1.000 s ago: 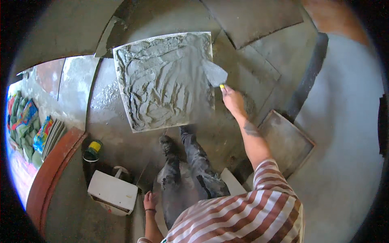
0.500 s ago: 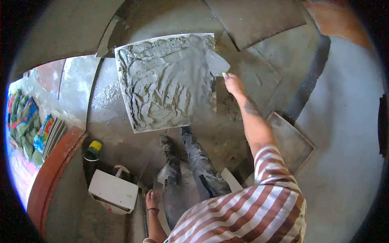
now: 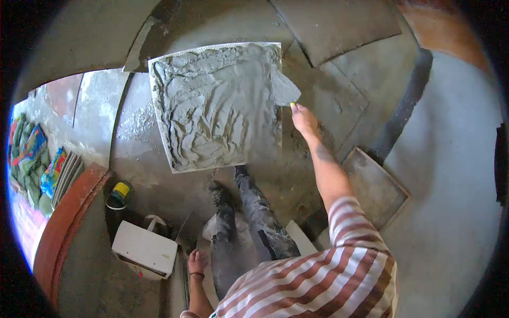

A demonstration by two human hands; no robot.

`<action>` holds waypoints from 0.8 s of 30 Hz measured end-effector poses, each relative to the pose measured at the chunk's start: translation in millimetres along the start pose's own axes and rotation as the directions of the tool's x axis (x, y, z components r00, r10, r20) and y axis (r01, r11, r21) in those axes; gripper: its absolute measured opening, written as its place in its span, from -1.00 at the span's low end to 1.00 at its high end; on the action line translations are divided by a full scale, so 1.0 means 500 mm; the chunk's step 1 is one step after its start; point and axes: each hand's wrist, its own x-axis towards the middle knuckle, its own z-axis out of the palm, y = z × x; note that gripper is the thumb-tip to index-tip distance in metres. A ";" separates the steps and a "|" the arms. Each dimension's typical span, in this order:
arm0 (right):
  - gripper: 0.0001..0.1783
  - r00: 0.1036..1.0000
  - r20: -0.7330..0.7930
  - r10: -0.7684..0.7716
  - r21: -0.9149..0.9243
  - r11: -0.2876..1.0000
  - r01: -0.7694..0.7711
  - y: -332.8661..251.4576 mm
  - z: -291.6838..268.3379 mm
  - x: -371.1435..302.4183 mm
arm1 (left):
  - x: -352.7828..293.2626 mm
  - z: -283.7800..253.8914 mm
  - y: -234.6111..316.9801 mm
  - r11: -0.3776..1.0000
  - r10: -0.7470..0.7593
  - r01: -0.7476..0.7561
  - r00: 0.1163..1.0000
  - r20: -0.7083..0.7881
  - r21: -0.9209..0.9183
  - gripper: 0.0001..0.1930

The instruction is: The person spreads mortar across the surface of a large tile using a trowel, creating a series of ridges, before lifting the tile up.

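Observation:
A large white-edged tile (image 3: 201, 168), apparently on its back, bears a thick, wavy coat of grey wet mortar (image 3: 207, 111). My right hand (image 3: 304, 121) grips the short yellow-ended handle of a trowel (image 3: 288, 91) at the tile's right edge. Its broad blade is smeared grey and lies partly over the mortar, partly beyond the edge. Low in the view, beside my left leg, is my left hand (image 3: 195, 262). Its fingers look curled near a dark upright edge; whatever they may hold is hidden.
A white box-like piece (image 3: 145, 248) and a dark bucket with a yellow band (image 3: 120, 195) stand left of my legs. A framed square panel (image 3: 377, 185) lies to the right. Large slabs (image 3: 339, 26) lie beyond. Bags (image 3: 31, 159) and red-brown curved boards (image 3: 69, 228) are far left.
My right hand and the trowel have moved slightly toward me along the tile's right edge. My left hand stays low beside my leg. The whole view has shifted a little.

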 end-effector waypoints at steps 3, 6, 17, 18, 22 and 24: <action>-0.60 0.996 0.017 0.091 0.118 0.989 -0.093 0.029 0.060 0.013 | 0.004 0.007 0.021 0.999 -0.024 0.024 0.999 -0.024 0.036 -0.63; -0.57 0.996 0.007 0.088 0.159 0.983 -0.088 0.085 0.102 -0.014 | -0.027 0.010 0.037 0.998 -0.013 0.010 0.999 -0.037 -0.063 -0.62; -0.53 0.984 0.114 0.136 0.133 0.980 -0.150 0.014 0.013 -0.019 | 0.004 0.003 -0.003 0.995 -0.012 0.011 1.000 -0.002 -0.098 -0.58; -0.53 0.992 0.079 0.095 0.152 0.983 -0.106 0.029 0.016 -0.030 | 0.006 0.000 -0.007 0.995 -0.008 0.008 1.000 -0.001 -0.100 -0.58; -0.54 0.996 -0.015 0.086 0.074 0.994 -0.085 -0.008 -0.027 -0.067 | -0.007 -0.004 -0.016 0.997 -0.039 0.040 0.999 0.013 -0.071 -0.60; -0.54 0.998 -0.003 0.057 0.042 0.998 -0.057 -0.005 -0.033 -0.048 | -0.014 0.013 -0.003 0.997 -0.047 0.046 0.999 -0.021 -0.057 -0.64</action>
